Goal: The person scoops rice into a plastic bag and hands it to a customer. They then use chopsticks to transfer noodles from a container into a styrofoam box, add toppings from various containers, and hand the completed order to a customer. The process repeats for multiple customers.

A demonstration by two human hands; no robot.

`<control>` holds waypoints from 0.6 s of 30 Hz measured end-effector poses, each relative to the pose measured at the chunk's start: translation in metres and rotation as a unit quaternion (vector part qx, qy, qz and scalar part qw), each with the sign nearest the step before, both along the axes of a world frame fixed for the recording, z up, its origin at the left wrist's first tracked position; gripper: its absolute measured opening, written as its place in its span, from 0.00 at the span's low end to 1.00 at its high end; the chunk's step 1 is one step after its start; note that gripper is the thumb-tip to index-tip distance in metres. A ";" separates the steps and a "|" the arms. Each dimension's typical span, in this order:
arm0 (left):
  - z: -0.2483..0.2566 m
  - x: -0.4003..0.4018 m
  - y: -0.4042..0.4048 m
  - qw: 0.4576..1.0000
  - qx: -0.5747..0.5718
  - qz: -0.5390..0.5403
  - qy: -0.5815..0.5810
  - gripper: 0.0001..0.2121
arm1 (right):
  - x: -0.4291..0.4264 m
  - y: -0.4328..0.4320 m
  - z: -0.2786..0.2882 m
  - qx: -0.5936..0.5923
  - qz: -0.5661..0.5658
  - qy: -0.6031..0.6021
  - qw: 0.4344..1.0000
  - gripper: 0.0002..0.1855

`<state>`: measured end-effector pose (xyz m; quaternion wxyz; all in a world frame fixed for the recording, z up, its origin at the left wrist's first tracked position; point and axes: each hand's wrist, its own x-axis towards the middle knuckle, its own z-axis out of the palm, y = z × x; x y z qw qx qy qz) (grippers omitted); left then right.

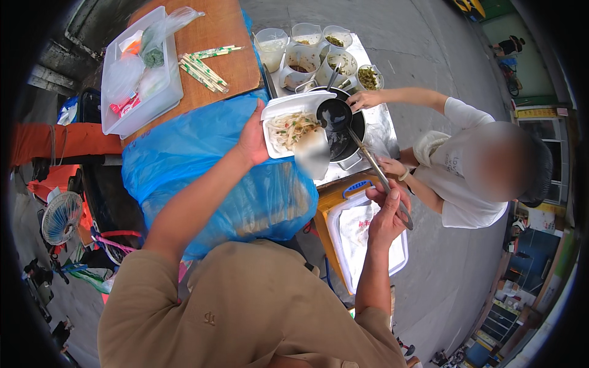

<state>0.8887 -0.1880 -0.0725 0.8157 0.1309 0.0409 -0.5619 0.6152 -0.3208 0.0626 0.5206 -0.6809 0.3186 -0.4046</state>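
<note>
My left hand (pixel 253 138) holds a white foam takeaway box (pixel 294 102) by its left side, lid raised at the back. Noodles (pixel 287 131) with green and red bits lie inside. A pale blurred patch covers the box's lower right corner. My right hand (pixel 389 216) grips the long metal handle of a ladle (pixel 335 115). The ladle's dark bowl hangs at the box's right edge, above a black-lined pot (pixel 362 131). Across the pot, a co-worker's hand (pixel 365 99) is close to the ladle bowl; that person's other hand (pixel 390 166) is near the ladle handle.
Several plastic jugs (pixel 300 69) of food crowd the metal tabletop (pixel 384 115). Wrapped chopsticks (pixel 202 73) and a plastic bin (pixel 174 103) of bags are on the wooden board (pixel 221 27). Blue plastic sheeting (pixel 221 184) drapes before me. A white-rimmed container (pixel 401 262) sits lower right.
</note>
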 end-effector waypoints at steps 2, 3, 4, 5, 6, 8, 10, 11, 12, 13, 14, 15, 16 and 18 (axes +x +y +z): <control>0.000 0.001 0.003 1.000 0.008 0.011 0.001 0.40 | -0.006 -0.010 -0.007 0.048 -0.048 -0.006 0.998 0.19; 0.002 0.001 0.005 1.000 0.020 0.015 0.000 0.39 | -0.009 -0.016 -0.011 0.083 -0.069 -0.011 0.994 0.20; 0.003 0.001 0.005 0.999 0.029 0.016 0.001 0.39 | -0.013 -0.023 -0.019 0.108 -0.074 -0.008 0.991 0.19; 0.002 0.000 0.006 0.999 0.028 0.017 0.000 0.39 | -0.017 -0.033 -0.033 0.133 -0.079 -0.005 0.988 0.19; 0.001 0.001 0.008 0.999 0.029 0.018 -0.002 0.39 | -0.020 -0.042 -0.051 0.159 -0.084 -0.003 0.984 0.19; 0.001 -0.001 0.013 0.999 0.047 0.016 -0.009 0.39 | -0.020 -0.058 -0.097 0.202 -0.084 0.016 0.976 0.19; 0.006 -0.005 0.018 0.998 0.054 0.004 -0.010 0.39 | -0.014 -0.070 -0.147 0.238 -0.081 0.025 0.968 0.17; 0.009 -0.009 0.022 0.998 0.059 -0.002 -0.011 0.39 | -0.009 -0.075 -0.174 0.255 -0.078 0.027 0.963 0.17; 0.013 -0.012 0.027 0.998 0.061 -0.017 0.003 0.36 | -0.004 -0.081 -0.199 0.255 -0.078 0.035 0.963 0.16; 0.016 -0.017 0.031 0.997 0.073 -0.012 -0.018 0.34 | 0.001 -0.085 -0.222 0.254 -0.079 0.043 0.963 0.16; 0.020 -0.022 0.035 0.995 0.086 -0.007 -0.040 0.33 | 0.007 -0.088 -0.242 0.257 -0.071 0.053 0.962 0.16; 0.022 -0.027 0.040 0.993 0.099 -0.002 -0.061 0.32 | 0.013 -0.089 -0.256 0.260 -0.065 0.063 0.961 0.16; 0.022 -0.031 0.045 0.994 0.090 0.002 -0.066 0.28 | 0.022 -0.088 -0.260 0.283 -0.072 0.071 0.954 0.16; 0.025 -0.044 0.053 0.992 0.103 -0.005 -0.074 0.28 | 0.028 -0.082 -0.267 0.318 -0.082 0.070 0.942 0.16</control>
